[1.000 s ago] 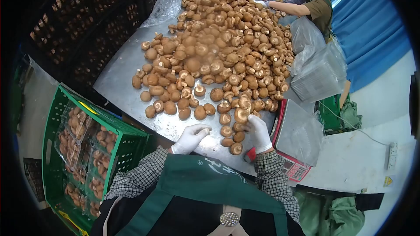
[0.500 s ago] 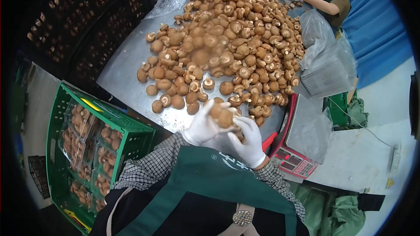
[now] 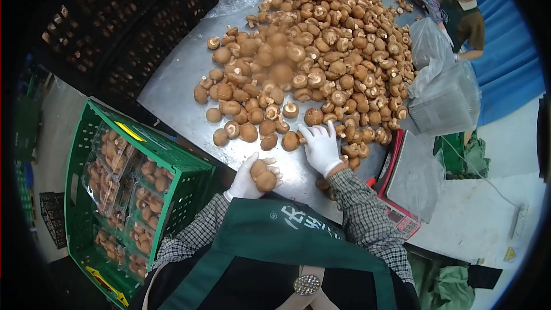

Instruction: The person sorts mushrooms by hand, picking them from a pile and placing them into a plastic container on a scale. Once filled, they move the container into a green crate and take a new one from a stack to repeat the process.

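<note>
**Left full, right free**

My left hand [image 3: 245,180] cups picked mushrooms [image 3: 265,181], fingers curled, apparently so none roll off. My right hand [image 3: 320,144], fingers spread, sits by a loose mushroom [image 3: 290,142]; contact unclear. My sleeve [image 3: 360,198] partly blocks others. Scale [image 3: 410,175] hems the right; heap [image 3: 344,40] beyond, plastic tubs [image 3: 447,104] alongside.

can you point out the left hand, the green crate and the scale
Left hand [image 3: 243,181], head view: middle of the glove.
Green crate [image 3: 178,160], head view: outer side wall.
Scale [image 3: 408,173], head view: weighing plate.

White gloves [image 3: 322,150], checked sleeves [image 3: 367,209] and a lettered green apron [image 3: 258,232].
</note>
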The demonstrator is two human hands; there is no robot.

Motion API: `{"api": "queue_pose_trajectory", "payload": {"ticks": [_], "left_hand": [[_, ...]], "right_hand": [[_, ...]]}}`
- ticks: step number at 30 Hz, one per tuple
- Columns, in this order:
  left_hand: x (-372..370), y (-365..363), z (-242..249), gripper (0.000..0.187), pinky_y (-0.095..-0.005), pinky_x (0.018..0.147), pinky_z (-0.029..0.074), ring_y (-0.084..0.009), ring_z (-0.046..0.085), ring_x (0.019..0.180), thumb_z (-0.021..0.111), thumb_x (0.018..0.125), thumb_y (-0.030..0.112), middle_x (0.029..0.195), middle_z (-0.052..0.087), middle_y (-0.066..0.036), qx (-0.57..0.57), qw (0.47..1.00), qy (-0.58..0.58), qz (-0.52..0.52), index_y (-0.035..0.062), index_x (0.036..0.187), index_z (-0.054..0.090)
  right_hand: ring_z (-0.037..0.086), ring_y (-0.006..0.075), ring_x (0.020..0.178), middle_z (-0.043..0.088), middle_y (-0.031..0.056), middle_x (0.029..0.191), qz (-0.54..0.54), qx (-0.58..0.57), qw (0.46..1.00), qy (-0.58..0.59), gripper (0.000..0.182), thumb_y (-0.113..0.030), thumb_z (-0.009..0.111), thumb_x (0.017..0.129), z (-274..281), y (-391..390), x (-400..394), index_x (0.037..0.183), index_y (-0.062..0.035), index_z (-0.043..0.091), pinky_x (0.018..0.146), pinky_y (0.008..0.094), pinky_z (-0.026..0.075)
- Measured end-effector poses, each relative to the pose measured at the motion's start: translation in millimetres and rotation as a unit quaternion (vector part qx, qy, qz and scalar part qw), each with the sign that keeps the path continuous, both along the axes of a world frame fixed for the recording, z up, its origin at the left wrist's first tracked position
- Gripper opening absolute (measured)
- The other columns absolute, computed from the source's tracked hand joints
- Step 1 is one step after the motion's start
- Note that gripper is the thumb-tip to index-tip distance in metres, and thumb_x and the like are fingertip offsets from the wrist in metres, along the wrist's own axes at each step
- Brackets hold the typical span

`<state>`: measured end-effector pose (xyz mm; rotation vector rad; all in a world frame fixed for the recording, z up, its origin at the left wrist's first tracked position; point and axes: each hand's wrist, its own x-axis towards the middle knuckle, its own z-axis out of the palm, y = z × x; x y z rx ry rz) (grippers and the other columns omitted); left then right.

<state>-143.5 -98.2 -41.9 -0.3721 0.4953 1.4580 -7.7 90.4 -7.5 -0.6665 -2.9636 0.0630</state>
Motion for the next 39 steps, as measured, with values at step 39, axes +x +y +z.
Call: {"api": "queue_pose_trajectory", "payload": {"ticks": [39], "left_hand": [[27.4, 119.7, 54.3, 0.039, -0.0414, 0.071, 0.05, -0.0303, 0.063, 0.089, 0.058, 0.077, 0.033, 0.1, 0.06, -0.019, 0.012, 0.096, 0.89, -0.445, 0.0024, 0.101, 0.06]], "right_hand": [[0.058, 0.0321, 0.095, 0.06, 0.0153, 0.101, -0.255, -0.11, 0.954, 0.114, 0.038, -0.018, 0.063, 0.078, 31.7, -18.2, 158.0, 0.112, -0.0026, 0.057, 0.081, 0.0403, 0.047]]}}
